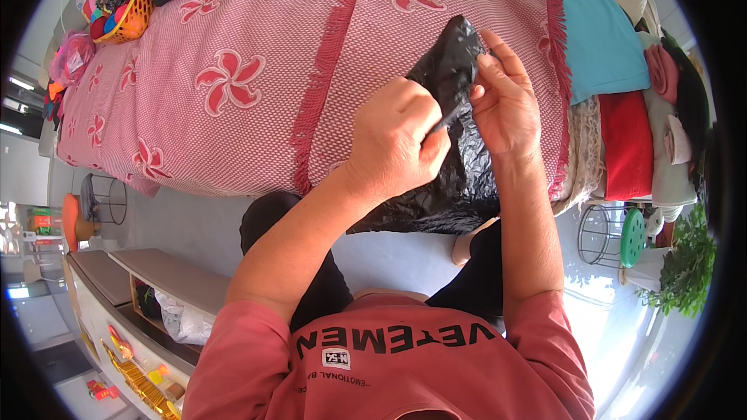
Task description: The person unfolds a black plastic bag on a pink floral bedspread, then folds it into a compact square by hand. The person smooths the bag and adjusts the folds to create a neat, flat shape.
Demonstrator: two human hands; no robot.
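A crinkled black plastic bag [467, 159] hangs in front of me, over the edge of a bed-like surface spread with a pink patterned cover [272, 27]. My left hand [398, 136] is closed in a fist around a bunched part of the bag. On the other side, my right hand [507, 105] pinches the bag's upper edge between thumb and fingers. The bag's top rises to a peak between both hands, and its lower part drapes down toward my knees. What the bag holds, if anything, is hidden.
Folded cloths, turquoise [603, 39] and red [627, 144], lie at the right. A yellow basket [131, 15] of colourful balls sits far left. Below it stand an orange stool [71, 218] and a long cabinet [163, 288]. A green stool [633, 237] and a plant [689, 260] stand right.
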